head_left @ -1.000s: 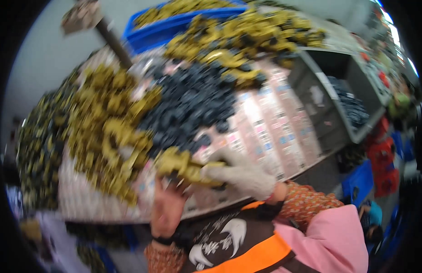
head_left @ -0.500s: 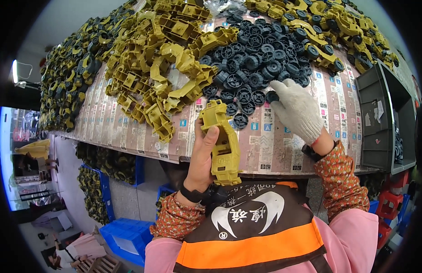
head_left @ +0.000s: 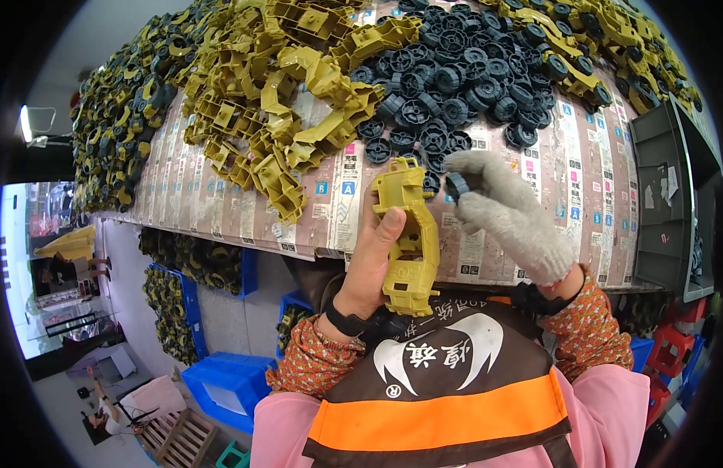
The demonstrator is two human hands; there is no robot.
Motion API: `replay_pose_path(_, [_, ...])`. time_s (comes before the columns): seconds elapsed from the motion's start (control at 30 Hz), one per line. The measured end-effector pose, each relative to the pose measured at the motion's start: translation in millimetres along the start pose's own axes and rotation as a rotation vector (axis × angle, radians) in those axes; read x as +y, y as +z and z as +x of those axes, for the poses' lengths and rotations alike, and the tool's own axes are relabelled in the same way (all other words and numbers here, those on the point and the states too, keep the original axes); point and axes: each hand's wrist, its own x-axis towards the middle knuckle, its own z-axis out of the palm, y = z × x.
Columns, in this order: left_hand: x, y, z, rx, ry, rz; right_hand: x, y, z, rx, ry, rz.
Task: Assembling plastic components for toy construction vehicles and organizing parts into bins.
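My bare left hand [head_left: 367,265] is closed around a yellow plastic toy car body [head_left: 414,269], held upright above the table's near edge. Its hollow, ribbed frame shows, with no wheels visible on it. To the right, my right hand [head_left: 517,222] in a pale knitted glove pinches one dark grey toy wheel [head_left: 456,187] between thumb and fingers. The wheel is a short way from the upper end of the body. Beyond both hands lies a heap of dark grey wheels [head_left: 455,82]. A pile of loose yellow car bodies [head_left: 279,175] lies to its left.
Toy cars with wheels fitted [head_left: 112,148] are heaped at the far left, and more toy cars [head_left: 583,78] at the far right. A grey crate [head_left: 664,195] stands at the table's right end. Blue bins [head_left: 229,386] and red stools [head_left: 673,351] are below table level.
My right hand has come away from the wheel heap with a wheel, moving nearer the car body. My left hand and the body have shifted slightly right in view.
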Motion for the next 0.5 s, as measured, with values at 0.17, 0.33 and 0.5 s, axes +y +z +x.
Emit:
replay_pose_path(0.17, [-12,7,5,-0.022,0.13,0.106,7,15,-9,-0.027,0.01,0.215])
replay_pose_path(0.33, [-15,10,4,-0.026,0.242,0.289,18,20,-13,0.048,-0.05,0.136])
replay_pose_path(0.5, [-17,10,3,-0.07,0.416,0.573,19,23,-19,0.111,-0.053,-0.189])
